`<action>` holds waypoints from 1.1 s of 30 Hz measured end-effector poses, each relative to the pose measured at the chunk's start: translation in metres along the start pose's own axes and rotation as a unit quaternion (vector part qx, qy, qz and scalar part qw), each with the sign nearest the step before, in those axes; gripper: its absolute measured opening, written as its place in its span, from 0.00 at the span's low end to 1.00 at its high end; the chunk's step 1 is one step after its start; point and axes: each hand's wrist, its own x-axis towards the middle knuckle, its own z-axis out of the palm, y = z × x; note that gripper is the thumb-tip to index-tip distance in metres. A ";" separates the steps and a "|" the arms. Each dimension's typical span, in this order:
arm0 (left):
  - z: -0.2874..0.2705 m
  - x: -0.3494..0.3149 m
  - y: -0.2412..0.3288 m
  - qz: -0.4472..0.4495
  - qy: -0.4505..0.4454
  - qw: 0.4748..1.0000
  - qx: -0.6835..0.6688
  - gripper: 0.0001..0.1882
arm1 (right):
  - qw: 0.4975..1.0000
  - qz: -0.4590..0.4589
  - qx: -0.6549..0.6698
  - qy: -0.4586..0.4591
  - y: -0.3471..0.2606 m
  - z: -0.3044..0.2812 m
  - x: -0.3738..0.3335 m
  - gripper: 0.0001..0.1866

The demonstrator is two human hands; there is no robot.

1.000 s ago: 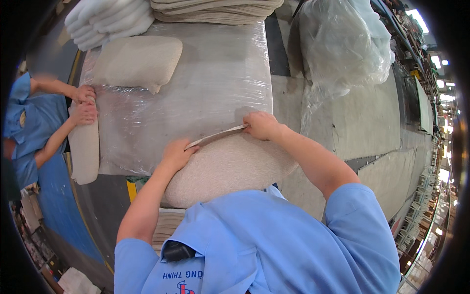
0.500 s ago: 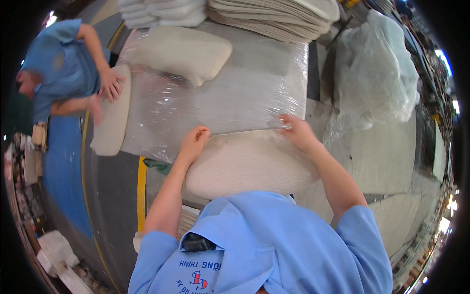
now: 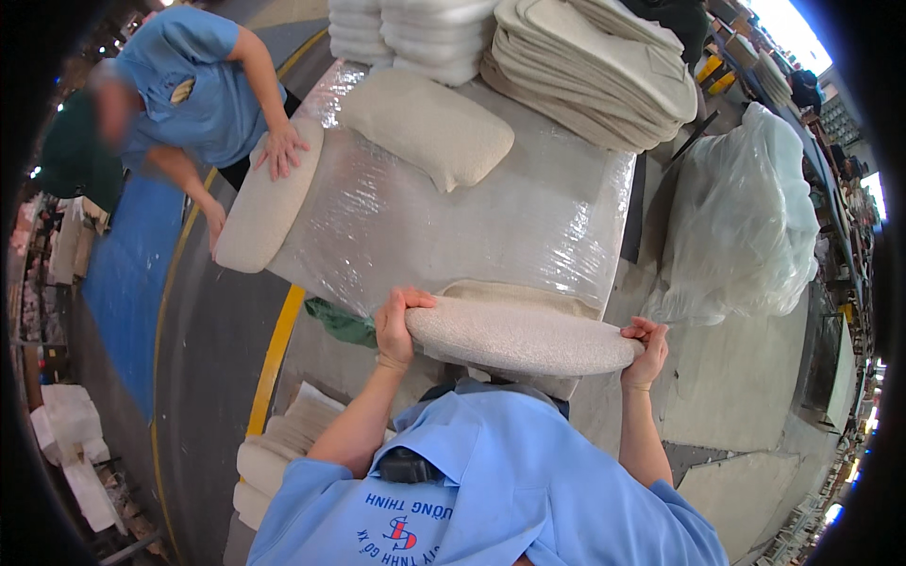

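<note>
A beige fabric cushion [image 3: 524, 335] is held level in front of my body at the table's near edge. My left hand [image 3: 396, 325] is closed on its left end, fingers over the top. My right hand [image 3: 648, 354] grips the right end with curled fingers. Behind the cushion's upper edge, a beige flap of fabric [image 3: 528, 292] rests over the plastic-wrapped table [image 3: 453, 212]. Farther back lies a second beige cushion [image 3: 429, 127], one corner pinched to a point. Its inside is hidden.
At the left, a co-worker [image 3: 193, 85] handles another beige cushion [image 3: 274, 198]. White foam pads [image 3: 415, 38] and a pile of beige covers [image 3: 595, 75] stand at the table's back. A large clear plastic bag [image 3: 741, 217] sits right; more beige pieces [image 3: 274, 453] are at lower left.
The cushion has tipped up from lying flat, its long edge now facing me. My hands have come nearer my body and closed on its ends. The view has shifted.
</note>
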 end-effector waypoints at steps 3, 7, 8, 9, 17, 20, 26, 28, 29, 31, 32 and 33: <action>0.001 0.009 -0.012 -0.015 0.024 0.999 -0.045 0.37 | 0.995 0.057 0.086 0.018 0.014 0.003 0.011 0.37; 0.009 0.011 -0.018 -0.125 0.065 0.979 -0.149 0.41 | 0.968 0.170 0.182 0.021 0.034 -0.008 0.017 0.38; 0.009 0.011 -0.020 -0.129 0.082 0.977 -0.149 0.40 | 0.966 0.174 0.190 0.009 0.032 -0.008 0.018 0.39; 0.011 0.011 -0.023 -0.134 0.098 0.975 -0.151 0.40 | 0.965 0.177 0.196 -0.001 0.028 -0.011 0.017 0.39; 0.046 0.103 0.041 -0.122 0.162 0.951 -0.234 0.35 | 0.915 0.123 0.013 -0.384 -0.082 -0.021 -0.040 0.45; 0.080 0.140 0.080 -0.057 0.063 0.994 -0.073 0.35 | 0.863 0.073 -0.142 -0.479 -0.124 0.032 -0.068 0.56; 0.182 0.140 0.148 0.085 -0.209 0.968 0.110 0.34 | 0.917 -0.041 -0.290 -0.271 -0.124 0.096 -0.103 0.44; 0.200 0.121 0.146 0.148 -0.217 0.965 0.004 0.29 | 0.950 -0.007 -0.218 -0.221 -0.112 0.078 -0.096 0.40; 0.200 0.111 0.132 0.175 -0.216 0.959 -0.046 0.29 | 0.963 0.024 -0.169 -0.207 -0.107 0.069 -0.090 0.39; 0.167 0.107 0.106 0.122 -0.169 0.977 -0.054 0.34 | 0.976 0.079 -0.066 -0.190 -0.097 0.065 -0.085 0.35; 0.149 0.099 0.087 0.072 -0.129 0.989 0.027 0.36 | 0.981 0.101 -0.016 -0.164 -0.096 0.068 -0.084 0.34; 0.136 0.085 0.068 0.018 -0.090 0.990 0.106 0.39 | 0.983 0.125 0.033 -0.133 -0.094 0.071 -0.084 0.33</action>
